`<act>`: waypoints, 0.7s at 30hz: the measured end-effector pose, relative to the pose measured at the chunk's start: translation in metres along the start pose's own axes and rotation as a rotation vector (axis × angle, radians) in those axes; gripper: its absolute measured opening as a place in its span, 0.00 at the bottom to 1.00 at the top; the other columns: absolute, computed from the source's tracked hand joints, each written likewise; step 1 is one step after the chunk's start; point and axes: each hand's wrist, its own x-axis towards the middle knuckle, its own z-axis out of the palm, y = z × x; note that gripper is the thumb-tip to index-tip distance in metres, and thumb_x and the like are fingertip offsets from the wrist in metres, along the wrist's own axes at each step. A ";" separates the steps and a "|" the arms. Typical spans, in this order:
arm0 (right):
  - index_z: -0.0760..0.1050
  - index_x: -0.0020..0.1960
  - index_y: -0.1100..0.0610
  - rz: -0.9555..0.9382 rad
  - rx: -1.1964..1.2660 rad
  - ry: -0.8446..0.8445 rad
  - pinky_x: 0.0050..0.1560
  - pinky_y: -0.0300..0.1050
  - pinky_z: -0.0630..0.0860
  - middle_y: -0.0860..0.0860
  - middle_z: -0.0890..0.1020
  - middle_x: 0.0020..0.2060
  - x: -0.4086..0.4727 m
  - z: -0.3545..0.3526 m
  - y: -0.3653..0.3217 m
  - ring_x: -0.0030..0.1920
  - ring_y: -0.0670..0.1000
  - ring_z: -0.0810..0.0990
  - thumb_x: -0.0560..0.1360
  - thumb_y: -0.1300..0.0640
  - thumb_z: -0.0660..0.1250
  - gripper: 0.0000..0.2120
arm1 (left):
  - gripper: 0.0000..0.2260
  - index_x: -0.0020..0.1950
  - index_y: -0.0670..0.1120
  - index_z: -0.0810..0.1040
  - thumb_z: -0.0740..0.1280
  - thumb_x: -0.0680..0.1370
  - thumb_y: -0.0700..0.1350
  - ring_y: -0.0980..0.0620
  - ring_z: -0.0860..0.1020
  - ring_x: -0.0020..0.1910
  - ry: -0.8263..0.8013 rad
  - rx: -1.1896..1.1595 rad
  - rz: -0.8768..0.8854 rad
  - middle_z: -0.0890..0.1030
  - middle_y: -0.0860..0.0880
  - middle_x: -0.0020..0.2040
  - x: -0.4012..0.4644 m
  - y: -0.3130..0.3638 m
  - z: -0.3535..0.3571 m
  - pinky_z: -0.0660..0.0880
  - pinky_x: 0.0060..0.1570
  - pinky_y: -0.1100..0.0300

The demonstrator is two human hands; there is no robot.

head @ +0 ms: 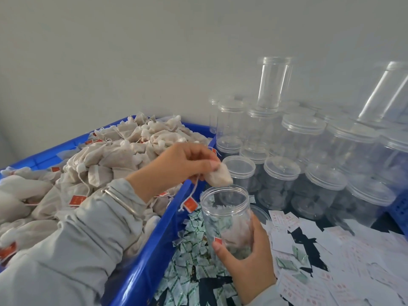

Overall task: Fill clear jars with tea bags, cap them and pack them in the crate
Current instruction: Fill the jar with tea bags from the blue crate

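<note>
My right hand grips an open clear jar, tilted slightly, with a couple of tea bags lying inside. My left hand pinches a white tea bag just above the jar's mouth; its string and red tag dangle beside the rim. A blue crate on the left is heaped with several tea bags.
Capped empty clear jars are stacked at the back right against the wall, some lying on their sides. Small green-and-white sachets are piled between the crate and the jar. White paper labels are strewn across the dark table at right. A blue basket edge shows far right.
</note>
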 end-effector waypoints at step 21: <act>0.57 0.64 0.31 -0.041 -0.008 0.013 0.56 0.28 0.66 0.40 0.68 0.65 -0.001 -0.001 -0.002 0.64 0.35 0.67 0.51 0.34 0.74 0.45 | 0.09 0.46 0.54 0.78 0.63 0.77 0.40 0.65 0.72 0.36 0.629 0.618 -0.160 0.74 0.63 0.39 0.017 -0.048 -0.037 0.63 0.33 0.72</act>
